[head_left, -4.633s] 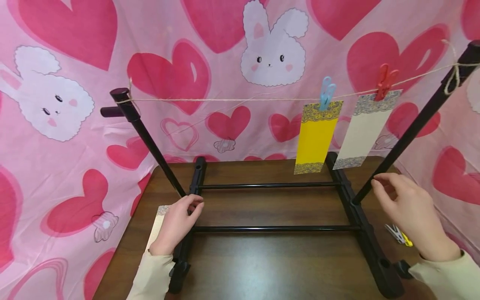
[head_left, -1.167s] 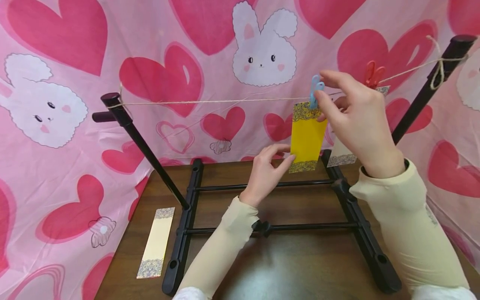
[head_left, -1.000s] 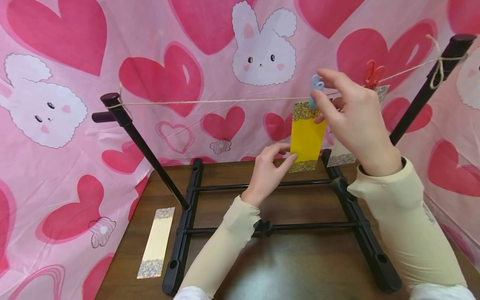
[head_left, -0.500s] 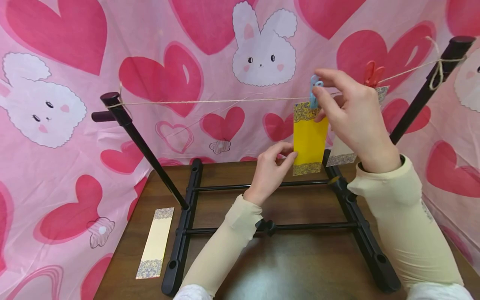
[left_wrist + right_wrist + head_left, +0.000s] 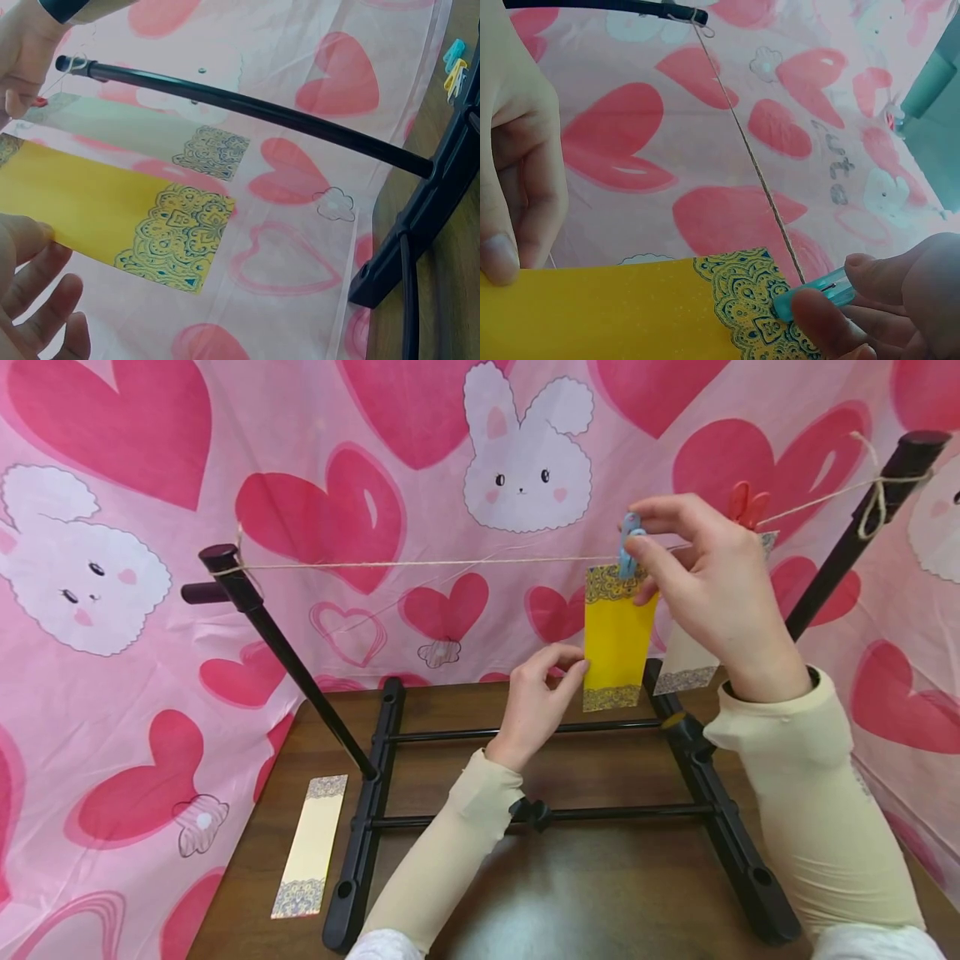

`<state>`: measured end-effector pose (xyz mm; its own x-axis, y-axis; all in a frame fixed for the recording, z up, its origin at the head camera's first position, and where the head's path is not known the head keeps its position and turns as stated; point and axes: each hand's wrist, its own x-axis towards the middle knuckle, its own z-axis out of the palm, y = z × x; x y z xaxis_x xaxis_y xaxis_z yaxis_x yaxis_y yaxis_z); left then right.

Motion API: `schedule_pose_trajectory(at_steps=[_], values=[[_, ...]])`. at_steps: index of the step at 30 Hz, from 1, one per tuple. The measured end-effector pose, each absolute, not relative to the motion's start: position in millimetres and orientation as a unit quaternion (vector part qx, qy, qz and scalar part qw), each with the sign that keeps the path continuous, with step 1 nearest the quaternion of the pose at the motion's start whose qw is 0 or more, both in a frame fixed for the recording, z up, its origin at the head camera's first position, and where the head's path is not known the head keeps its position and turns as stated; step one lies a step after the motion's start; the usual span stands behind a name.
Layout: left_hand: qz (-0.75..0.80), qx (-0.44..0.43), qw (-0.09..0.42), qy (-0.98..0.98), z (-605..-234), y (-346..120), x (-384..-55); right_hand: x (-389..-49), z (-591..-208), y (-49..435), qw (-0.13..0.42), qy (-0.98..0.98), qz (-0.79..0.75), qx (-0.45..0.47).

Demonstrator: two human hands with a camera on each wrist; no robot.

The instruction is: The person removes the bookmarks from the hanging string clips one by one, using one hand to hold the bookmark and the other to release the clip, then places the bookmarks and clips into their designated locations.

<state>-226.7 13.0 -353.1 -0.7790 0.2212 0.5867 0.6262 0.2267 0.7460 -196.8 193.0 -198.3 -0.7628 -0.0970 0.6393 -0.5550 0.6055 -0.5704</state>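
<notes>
A yellow card with patterned ends point(image 5: 618, 643) hangs from a string point(image 5: 435, 562), held at its top by a light blue clothespin point(image 5: 627, 547). My right hand point(image 5: 712, 585) pinches the clothespin's handles between thumb and index finger, as the right wrist view of the clothespin point(image 5: 817, 295) confirms. Lower down, my left hand point(image 5: 534, 702) pinches the card's left edge; its thumb lies over the yellow face point(image 5: 97, 202). Behind my right hand, a red clothespin point(image 5: 746, 506) is at the top of a cream card point(image 5: 686, 652), which is partly hidden.
A black stand's left post point(image 5: 292, 652) and right post point(image 5: 847, 539) carry the string. On the brown table point(image 5: 585, 885), left of the stand, lies another cream card point(image 5: 311, 847). Loose clothespins, including a yellow one point(image 5: 454, 75), lie beyond the stand's foot in the left wrist view.
Since the oldest frame, both hands have risen from beside the posts: the right to the blue clothespin, the left to the yellow card. Over the last second they have barely moved; the card shifts slightly.
</notes>
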Motion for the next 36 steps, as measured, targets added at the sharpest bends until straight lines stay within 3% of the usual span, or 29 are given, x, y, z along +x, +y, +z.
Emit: schedule_pose_trajectory(at_steps=[36], values=[[-0.562, -0.285, 0.201, -0.750, -356.4, 3.9, -228.2, -196.1, -201.0, 189.9, 0.359, -0.826, 0.386, 0.198]])
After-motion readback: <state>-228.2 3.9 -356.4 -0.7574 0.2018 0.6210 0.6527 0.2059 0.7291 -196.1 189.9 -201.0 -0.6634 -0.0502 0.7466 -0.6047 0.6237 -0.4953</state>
